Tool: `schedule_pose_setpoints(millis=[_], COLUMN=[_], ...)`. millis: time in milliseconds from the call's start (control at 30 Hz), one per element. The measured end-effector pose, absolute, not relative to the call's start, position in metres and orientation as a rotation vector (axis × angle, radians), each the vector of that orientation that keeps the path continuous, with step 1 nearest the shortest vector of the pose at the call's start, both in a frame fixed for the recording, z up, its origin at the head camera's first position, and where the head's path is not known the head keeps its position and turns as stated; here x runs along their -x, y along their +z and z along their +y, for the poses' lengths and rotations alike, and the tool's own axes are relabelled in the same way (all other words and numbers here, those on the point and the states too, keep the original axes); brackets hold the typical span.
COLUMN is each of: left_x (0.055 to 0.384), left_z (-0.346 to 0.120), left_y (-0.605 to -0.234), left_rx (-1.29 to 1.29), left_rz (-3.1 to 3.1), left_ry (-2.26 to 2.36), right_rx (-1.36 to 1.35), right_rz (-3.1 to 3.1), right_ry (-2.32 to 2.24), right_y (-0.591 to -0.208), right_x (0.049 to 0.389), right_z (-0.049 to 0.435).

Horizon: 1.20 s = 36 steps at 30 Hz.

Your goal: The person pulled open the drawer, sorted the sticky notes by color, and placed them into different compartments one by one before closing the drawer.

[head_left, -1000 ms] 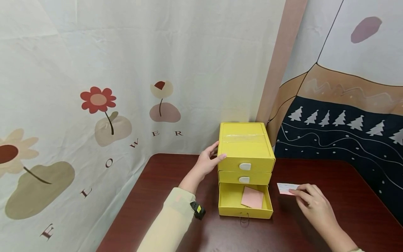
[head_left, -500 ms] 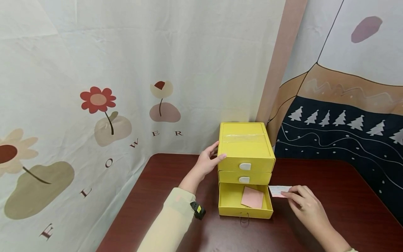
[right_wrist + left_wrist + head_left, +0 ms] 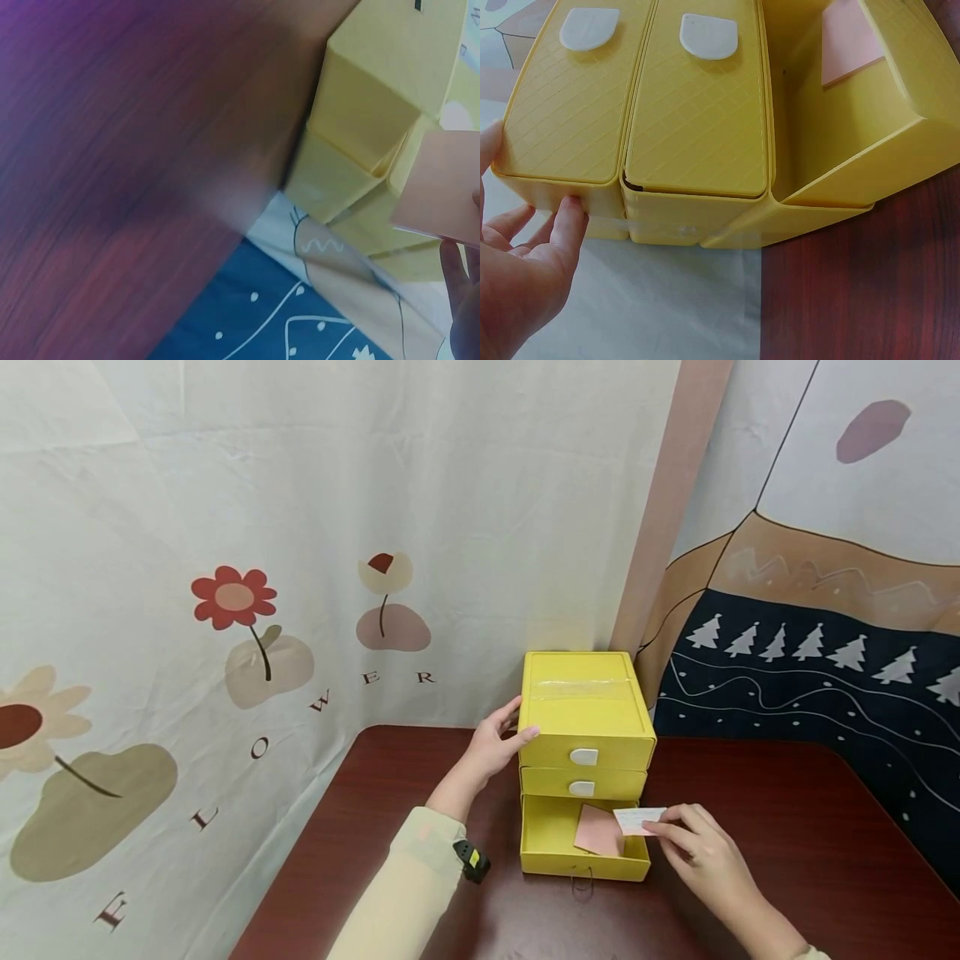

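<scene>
A yellow three-drawer box [image 3: 585,714] stands on the table, its bottom drawer [image 3: 543,835] pulled out. Inside that drawer lies a pink square note pad [image 3: 596,835]. My left hand [image 3: 491,745] rests on the box's upper left side, thumb at the top front corner. In the left wrist view, the left hand [image 3: 529,274] touches the side wall with extended fingertips. My right hand [image 3: 705,852] pinches a small thin note pad [image 3: 633,820] by its right end, over the drawer's right wall. Its face looks whitish with faint print; the right wrist view shows a pink side of this note pad [image 3: 442,184].
The upper two drawers are closed, each with a white tab handle [image 3: 583,757]. Clear tape [image 3: 577,689] crosses the box's top. A thin loop [image 3: 582,883] hangs at the open drawer's front. Behind the dark red table [image 3: 750,768] hangs a printed curtain [image 3: 480,527].
My right hand has moved left with the note pad, from beside the box to over the open drawer's right part. The left hand and the box stay where they were.
</scene>
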State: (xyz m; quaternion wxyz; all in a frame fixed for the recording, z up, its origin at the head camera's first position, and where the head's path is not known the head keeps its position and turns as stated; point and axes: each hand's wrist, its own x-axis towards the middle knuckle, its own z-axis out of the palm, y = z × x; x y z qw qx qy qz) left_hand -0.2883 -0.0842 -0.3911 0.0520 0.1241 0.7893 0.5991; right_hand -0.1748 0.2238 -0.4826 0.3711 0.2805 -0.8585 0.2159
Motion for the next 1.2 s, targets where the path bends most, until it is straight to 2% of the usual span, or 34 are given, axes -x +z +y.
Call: schedule_pose_setpoints(millis=[467, 1200], left_x=[0.289, 0.288], left_z=[-0.084, -0.085], left_y=[-0.392, -0.390], left_rx=[-0.396, -0.357], left_rz=[2.409, 2.401], left_ry=[1.820, 1.817], right_rx=[-0.876, -0.890], right_rz=[-2.163, -2.186], right_ry=[0.617, 0.570], right_y=[-0.494, -0.501], right_x=[0.187, 0.200], right_z=[0.192, 0.159])
